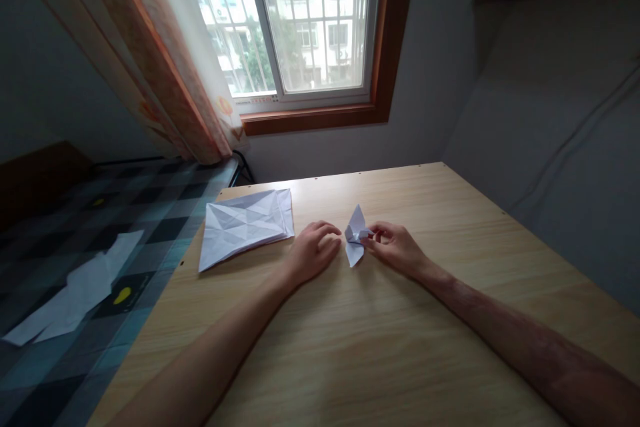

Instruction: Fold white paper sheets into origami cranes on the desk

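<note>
Your right hand (394, 245) pinches a pointed, white folded-paper figure (355, 235) at the pale wood-grain desk (350, 347); your empty left hand (315, 250) curves half-open just beside it, a barred window (315, 33) beyond.

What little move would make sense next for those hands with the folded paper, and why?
I'd probably bring the left hand in to steady the folded paper: the right hand pinches its right side, while the left rests close by, seemingly holding nothing.
</note>
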`<state>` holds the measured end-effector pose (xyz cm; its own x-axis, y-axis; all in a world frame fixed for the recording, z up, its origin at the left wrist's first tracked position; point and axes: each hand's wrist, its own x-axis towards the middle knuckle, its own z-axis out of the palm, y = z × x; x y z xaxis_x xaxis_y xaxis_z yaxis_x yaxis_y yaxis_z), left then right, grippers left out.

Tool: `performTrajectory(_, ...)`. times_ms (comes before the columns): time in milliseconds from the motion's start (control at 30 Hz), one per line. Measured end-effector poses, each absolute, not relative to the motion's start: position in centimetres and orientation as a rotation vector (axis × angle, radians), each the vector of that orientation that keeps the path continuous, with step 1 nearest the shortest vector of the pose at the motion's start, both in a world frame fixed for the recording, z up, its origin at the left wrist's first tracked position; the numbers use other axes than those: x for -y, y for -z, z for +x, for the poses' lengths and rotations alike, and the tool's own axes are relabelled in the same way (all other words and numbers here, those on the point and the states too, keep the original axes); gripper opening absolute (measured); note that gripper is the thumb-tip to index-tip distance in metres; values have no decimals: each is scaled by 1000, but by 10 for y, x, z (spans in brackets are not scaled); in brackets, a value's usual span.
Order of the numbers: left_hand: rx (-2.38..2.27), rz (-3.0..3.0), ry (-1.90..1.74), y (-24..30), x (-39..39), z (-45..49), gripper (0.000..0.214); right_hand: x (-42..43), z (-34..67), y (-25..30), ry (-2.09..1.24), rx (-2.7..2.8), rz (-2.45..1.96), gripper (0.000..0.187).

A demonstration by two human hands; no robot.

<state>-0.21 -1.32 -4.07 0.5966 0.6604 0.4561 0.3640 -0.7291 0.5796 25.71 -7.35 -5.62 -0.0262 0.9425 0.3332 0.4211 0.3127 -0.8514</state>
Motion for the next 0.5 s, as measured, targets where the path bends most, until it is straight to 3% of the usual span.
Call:
performTrajectory(333,-792,2750,-707,36,20,-1,18,21,375,53,-397,1312,-1601,53)
performTrajectory(500,-785,2757,-710,35,21,-1,18,16,435,71,-194,1046,-1766,54)
